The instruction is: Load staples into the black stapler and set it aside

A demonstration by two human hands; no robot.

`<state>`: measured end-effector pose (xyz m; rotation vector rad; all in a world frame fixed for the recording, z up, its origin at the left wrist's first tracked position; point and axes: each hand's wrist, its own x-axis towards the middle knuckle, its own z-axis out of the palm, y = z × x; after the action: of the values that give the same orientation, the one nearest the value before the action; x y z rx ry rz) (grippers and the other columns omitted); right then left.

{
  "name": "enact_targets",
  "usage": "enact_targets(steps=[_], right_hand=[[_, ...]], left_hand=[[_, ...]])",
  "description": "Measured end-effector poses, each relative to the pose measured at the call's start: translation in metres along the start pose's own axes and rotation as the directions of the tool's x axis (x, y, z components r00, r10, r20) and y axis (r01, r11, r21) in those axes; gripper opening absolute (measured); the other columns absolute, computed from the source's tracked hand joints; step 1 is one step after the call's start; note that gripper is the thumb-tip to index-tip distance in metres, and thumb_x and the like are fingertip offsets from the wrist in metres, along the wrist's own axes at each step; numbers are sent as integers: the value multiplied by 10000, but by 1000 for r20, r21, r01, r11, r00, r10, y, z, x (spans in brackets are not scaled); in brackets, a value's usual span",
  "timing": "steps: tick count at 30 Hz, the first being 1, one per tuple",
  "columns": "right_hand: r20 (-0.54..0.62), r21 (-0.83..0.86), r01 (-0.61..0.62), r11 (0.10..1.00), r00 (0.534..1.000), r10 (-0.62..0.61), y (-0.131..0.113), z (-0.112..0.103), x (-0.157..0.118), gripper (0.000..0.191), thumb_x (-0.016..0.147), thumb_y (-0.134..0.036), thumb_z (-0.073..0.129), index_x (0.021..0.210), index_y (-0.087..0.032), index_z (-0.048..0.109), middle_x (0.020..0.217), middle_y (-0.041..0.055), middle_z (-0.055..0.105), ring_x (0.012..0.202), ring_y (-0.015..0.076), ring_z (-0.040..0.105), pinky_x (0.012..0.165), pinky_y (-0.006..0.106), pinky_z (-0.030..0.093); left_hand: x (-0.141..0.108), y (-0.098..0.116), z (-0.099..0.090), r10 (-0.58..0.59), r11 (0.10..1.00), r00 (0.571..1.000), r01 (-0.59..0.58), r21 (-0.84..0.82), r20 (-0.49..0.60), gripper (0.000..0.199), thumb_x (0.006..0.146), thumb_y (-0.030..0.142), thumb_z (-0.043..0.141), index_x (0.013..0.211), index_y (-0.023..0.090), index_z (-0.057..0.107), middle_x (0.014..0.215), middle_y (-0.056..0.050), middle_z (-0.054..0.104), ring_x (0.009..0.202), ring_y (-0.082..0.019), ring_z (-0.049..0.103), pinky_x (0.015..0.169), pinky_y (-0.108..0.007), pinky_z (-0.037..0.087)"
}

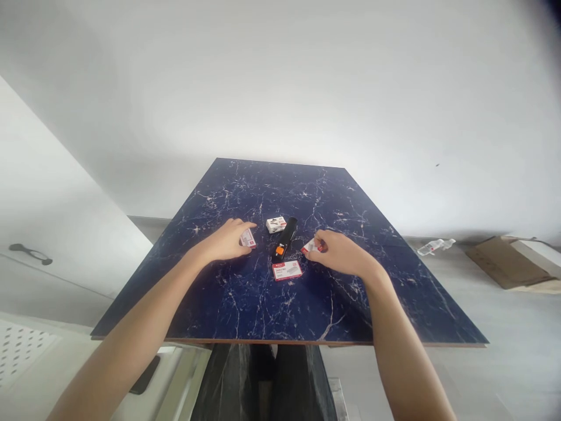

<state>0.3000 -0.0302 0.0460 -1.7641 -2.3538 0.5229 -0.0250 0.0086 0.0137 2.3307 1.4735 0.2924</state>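
My left hand (228,240) rests at the left of the group of objects, thumb and fingers apart around a small red-and-white box (248,238). It looks open rather than closed on that box. On the other side, my right hand (337,250) has its fingertips pinched on another red-and-white box (309,246), partly hidden by the fingers. Between the hands lies a black stapler (287,235) with an orange part near its front end. A white box with a dark printed picture (276,224) stands beside the stapler's far end. Nearer to me, a flat red-and-white box (287,270) lies face up.
Everything lies on a dark blue marble-patterned table (280,316) against a pale wall. A cardboard box (504,263) and a clear plastic bottle (436,246) are on the floor at the right. A white cabinet with a dark handle (31,254) stands at the left.
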Motion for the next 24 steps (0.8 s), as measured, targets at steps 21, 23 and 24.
enact_targets(steps=[21, 23, 24], right_hand=[[-481, 211, 187, 959, 875, -64, -94, 93, -49, 190, 821, -327, 666, 891, -250, 507, 1279, 124, 606, 1111, 301, 575, 905, 432, 480], [-430, 164, 246, 955, 889, -155, -100, 76, -36, 221, 829, -357, 668, 979, -247, 549, 1274, 136, 611, 1159, 323, 567, 944, 457, 465], [-405, 131, 259, 957, 895, -187, -102, 69, -26, 256, 839, -366, 662, 1037, -240, 558, 1227, 139, 629, 1148, 325, 574, 955, 462, 455]], left_hand=[[-6, 7, -1, 183, 973, 968, -153, -171, 174, 1114, 703, 452, 770, 1607, 344, 128, 1469, -100, 529, 1247, -350, 553, 924, -390, 457], [-5, 4, -1, 178, 978, 972, -157, -136, 152, 1113, 690, 460, 770, 1608, 311, 158, 1403, -112, 585, 1232, -361, 560, 923, -404, 457], [-5, 2, -1, 183, 977, 972, -163, -138, 149, 1110, 695, 462, 764, 1609, 299, 157, 1377, -117, 604, 1210, -355, 577, 911, -401, 463]])
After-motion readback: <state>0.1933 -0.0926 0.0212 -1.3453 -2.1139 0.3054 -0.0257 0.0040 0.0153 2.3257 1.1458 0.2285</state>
